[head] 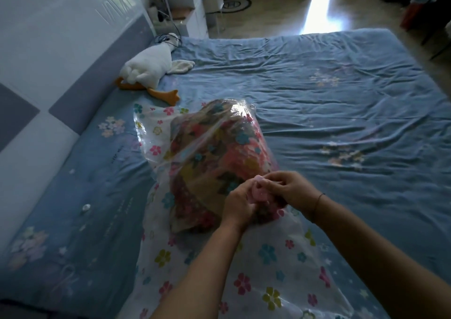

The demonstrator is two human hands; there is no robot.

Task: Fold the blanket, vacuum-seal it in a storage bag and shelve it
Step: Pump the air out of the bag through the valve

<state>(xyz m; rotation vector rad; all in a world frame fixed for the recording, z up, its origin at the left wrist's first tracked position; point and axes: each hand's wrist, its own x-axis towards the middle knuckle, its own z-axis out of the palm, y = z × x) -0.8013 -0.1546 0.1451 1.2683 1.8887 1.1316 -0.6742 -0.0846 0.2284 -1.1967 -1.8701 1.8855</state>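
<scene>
blanket bagged on the bed, both hands at the pink valve

the storage bag, clear plastic printed with small flowers, lay on the blue bed sheet, left of the bed's middle. its long axis ran from the person's near edge straight away toward the far side, leaning a little to the left. the folded blanket, a bright floral bundle, sat inside the bag's far half, and its own long axis followed the same line. its rounded far end pointed toward the plush goose. the near half of the bag spread flat and loose toward the camera, under both forearms.

at the blanket's near end sat a round pink valve on the bag's upper face. the left hand had its fingers curled against the valve from the left. the right hand pinched it from the right with bent fingertips, so both hands gripped the same piece. a thin band circled the right wrist.

the goose lay near the padded headboard, well apart from the bag. a small round pale object rested on the sheet left of the bag; what it was could not be told.
</scene>
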